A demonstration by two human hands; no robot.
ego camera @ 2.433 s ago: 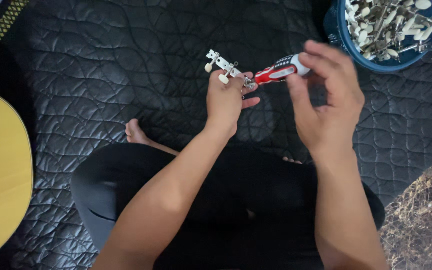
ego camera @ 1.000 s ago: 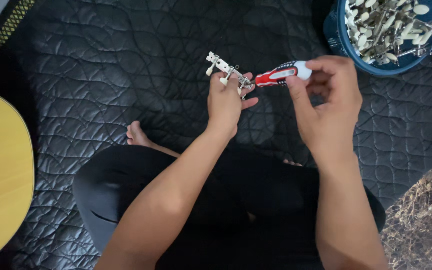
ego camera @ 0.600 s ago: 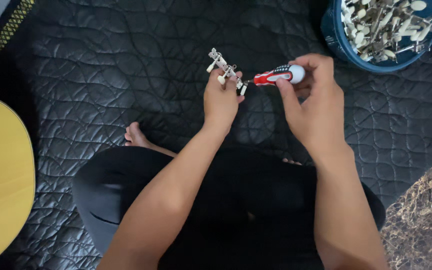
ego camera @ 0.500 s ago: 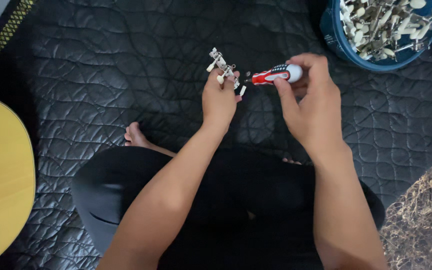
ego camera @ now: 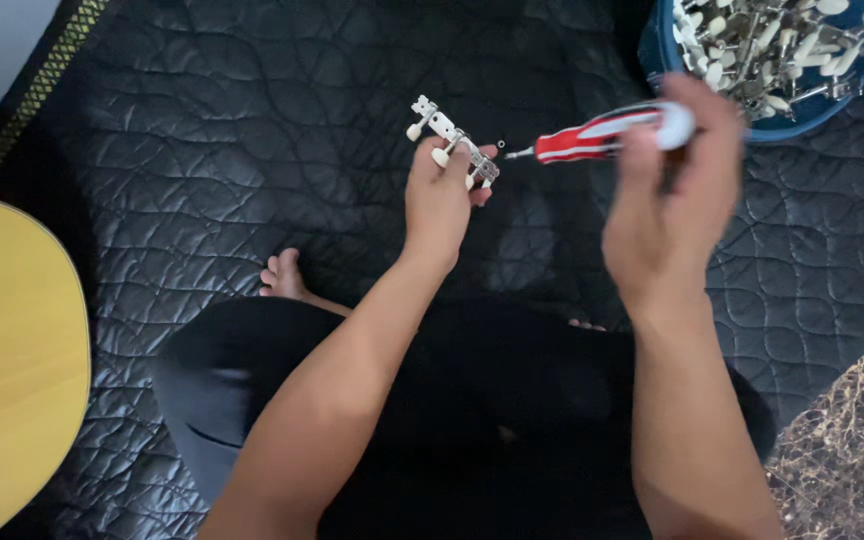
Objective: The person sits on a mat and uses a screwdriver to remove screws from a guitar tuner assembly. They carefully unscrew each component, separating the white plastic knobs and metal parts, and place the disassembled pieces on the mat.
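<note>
My left hand grips a small metal strip of guitar tuning pegs with cream knobs, held out over the black quilted mat. My right hand holds a red-and-white screwdriver by its handle. The screwdriver's tip points left and sits a little apart from the right end of the peg strip. A tiny dark screw seems to hang at the tip.
A blue bowl full of several loose metal tuning pegs stands at the top right. A yellow rounded object lies at the left edge. My crossed legs in dark shorts and a bare foot are below the hands. A brown marbled surface is bottom right.
My right hand has drawn the screwdriver to the right, so its tip has come away from the peg strip. My left hand keeps the strip in about the same place.
</note>
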